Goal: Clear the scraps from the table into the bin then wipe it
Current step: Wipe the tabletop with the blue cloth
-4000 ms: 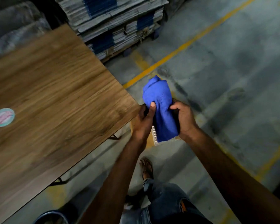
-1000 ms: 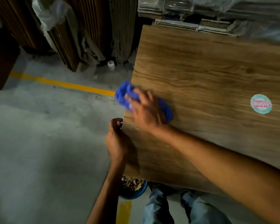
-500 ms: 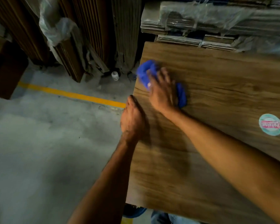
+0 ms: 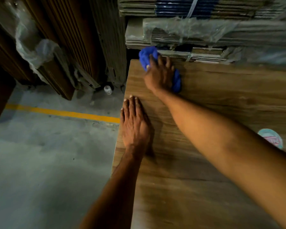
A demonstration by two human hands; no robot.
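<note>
A wooden table fills the right half of the head view. At its far left corner lies a bunched blue cloth, and my right hand presses down on it with spread fingers. Part of the cloth shows again past the hand's right side. My left hand lies flat on the table's left edge, fingers straight and pointing away from me. No scraps show on the tabletop, and the bin is out of view.
A round teal and pink sticker sits on the table at the right, half behind my forearm. Stacks of flat cardboard stand just behind the table. Brown boards lean at the left. A small white bottle and a yellow line mark the concrete floor.
My right hand has pushed the cloth from the table's left edge up to its far left corner. My left hand moved onto the tabletop and flattened. The bin has left the view.
</note>
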